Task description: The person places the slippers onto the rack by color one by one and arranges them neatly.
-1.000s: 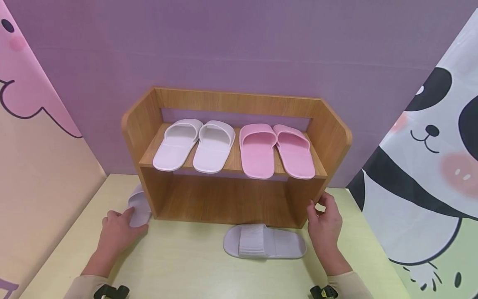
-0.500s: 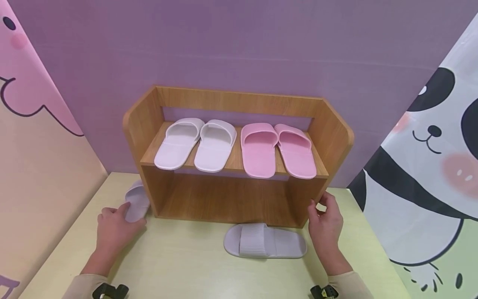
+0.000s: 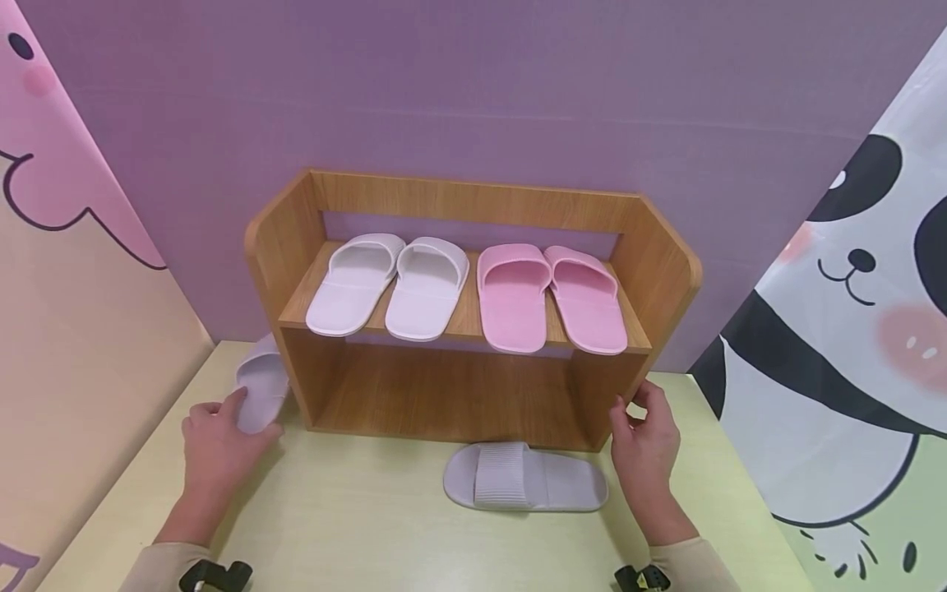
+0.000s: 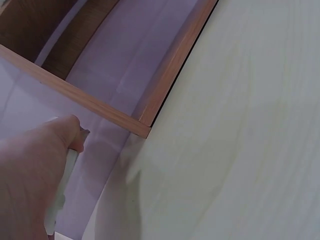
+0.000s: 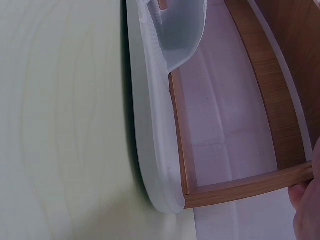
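My left hand (image 3: 220, 448) pinches the sole end of a pale grey-purple slipper (image 3: 262, 390) beside the left side of a small wooden shoe rack (image 3: 451, 390). In the left wrist view the slipper (image 4: 64, 185) shows edge-on under the thumb, and the fingers behind it are hidden. With thumb and fingers, my right hand (image 3: 648, 448) grips the front edge of the rack's right side panel. A matching slipper (image 3: 564, 481) lies sideways on the table, right in front of the rack; its open strap faces the right wrist camera.
On the upper shelf stand two white slippers (image 3: 425, 304) and two pink slippers (image 3: 513, 316), toes to the back. The rack stands on a pale wood table (image 3: 355, 518) against a purple wall (image 3: 473, 99). Cartoon panels flank both sides.
My left hand has moved slightly left and away from the rack's side, and the slipper in it has come along and tilted up a little. The right hand stays on the rack.
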`<state>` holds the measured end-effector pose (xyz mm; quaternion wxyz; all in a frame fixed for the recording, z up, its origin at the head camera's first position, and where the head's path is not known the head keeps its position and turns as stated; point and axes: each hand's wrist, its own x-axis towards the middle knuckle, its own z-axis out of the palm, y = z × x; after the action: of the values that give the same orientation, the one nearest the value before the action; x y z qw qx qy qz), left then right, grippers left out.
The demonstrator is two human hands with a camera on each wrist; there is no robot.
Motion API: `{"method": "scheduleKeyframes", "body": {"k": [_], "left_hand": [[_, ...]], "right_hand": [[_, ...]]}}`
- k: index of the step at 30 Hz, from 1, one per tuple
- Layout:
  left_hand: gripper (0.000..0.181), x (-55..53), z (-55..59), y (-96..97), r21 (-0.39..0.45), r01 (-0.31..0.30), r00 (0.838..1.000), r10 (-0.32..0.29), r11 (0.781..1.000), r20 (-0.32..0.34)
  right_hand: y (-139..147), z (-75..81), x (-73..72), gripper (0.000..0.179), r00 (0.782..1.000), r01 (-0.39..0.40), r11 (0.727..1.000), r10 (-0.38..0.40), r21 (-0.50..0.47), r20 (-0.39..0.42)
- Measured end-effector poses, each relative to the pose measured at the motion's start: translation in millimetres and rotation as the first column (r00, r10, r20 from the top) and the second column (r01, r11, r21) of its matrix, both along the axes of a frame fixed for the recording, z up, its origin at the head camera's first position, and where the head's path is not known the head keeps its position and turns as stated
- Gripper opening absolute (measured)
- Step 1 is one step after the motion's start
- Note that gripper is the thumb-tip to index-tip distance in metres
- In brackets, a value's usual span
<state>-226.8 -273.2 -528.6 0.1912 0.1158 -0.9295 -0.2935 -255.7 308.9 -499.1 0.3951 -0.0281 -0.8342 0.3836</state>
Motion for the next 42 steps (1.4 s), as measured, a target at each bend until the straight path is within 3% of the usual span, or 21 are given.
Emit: {"method": "scheduleKeyframes", "body": {"k": [7, 12, 22, 42], "left_hand": [[0.08, 0.0, 4.5, 1.1, 0.036, -0.046, 0.994, 0.049, 0.998, -0.101], [0.077, -1.8, 6.4, 2.2, 0.063, -0.064, 0.979, 0.075, 0.996, -0.187], [0.08, -5.1, 10.6, 4.8, 0.114, -0.091, 0.926, 0.126, 0.989, -0.355], [0.086, -2.6, 20.4, 1.1, 0.117, -0.095, 0.821, 0.145, 0.989, -0.552]], "right_hand": [[0, -0.2, 1.1, 0.031, 1.0, 0.001, 1.0, -0.001, -0.011, 0.021], [-1, 0.8, 1.9, 0.032, 1.0, 0.001, 1.0, -0.001, -0.01, 0.024], [-2, 0.5, 2.5, 0.031, 1.0, 0.012, 1.0, -0.012, -0.012, 0.029], [0, -1.6, 0.4, 0.031, 1.0, 0.012, 1.0, -0.012, -0.001, 0.012]]}}
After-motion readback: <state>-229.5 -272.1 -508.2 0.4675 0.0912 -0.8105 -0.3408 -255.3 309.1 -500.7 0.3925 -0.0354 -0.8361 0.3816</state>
